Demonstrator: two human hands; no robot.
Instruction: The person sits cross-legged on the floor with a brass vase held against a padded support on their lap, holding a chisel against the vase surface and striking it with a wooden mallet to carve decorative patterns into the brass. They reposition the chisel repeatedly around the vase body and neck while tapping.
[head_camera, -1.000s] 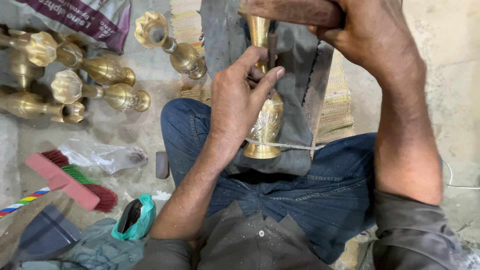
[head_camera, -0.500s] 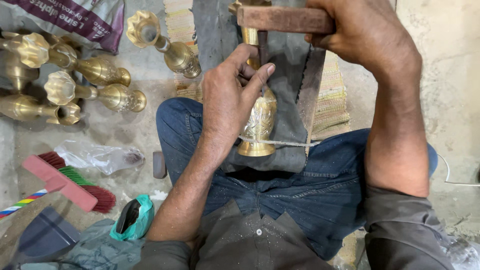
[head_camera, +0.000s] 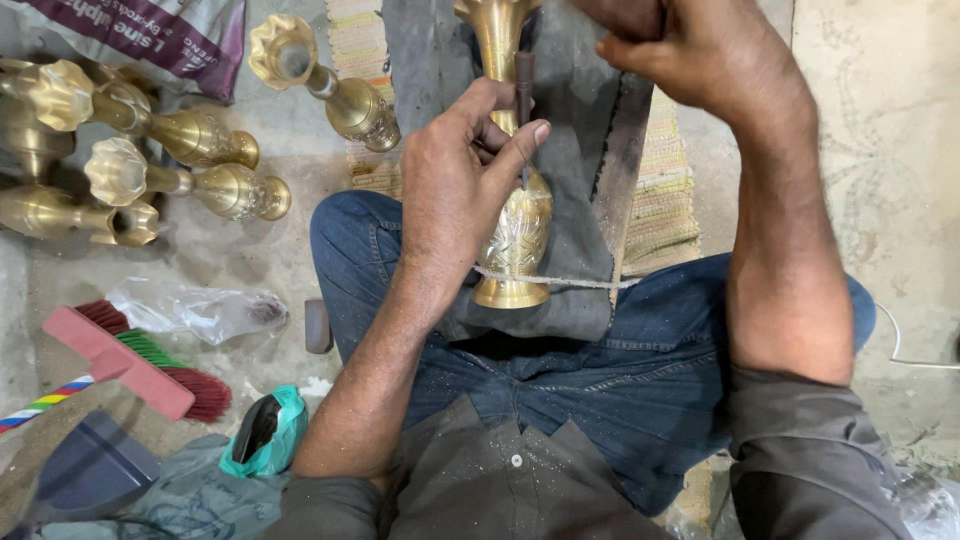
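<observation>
The left hand (head_camera: 455, 190) was closed on a thin dark punch (head_camera: 524, 100), its tip set on the brass vase (head_camera: 517, 215). The right hand (head_camera: 690, 50) was clenched above, on what I could not tell. The vase lay on a grey cloth (head_camera: 585, 150) over the lap, tied down by a cord (head_camera: 560, 282). It seemed heavy, stiff and smooth; the narrow neck looked the safest hold

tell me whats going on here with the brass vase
A seated person holds a thin dark chisel with the left hand, its tip against the brass vase lying on a grey cloth across the lap. The right hand is raised above it. More brass vases lie on the floor to the left.
</observation>
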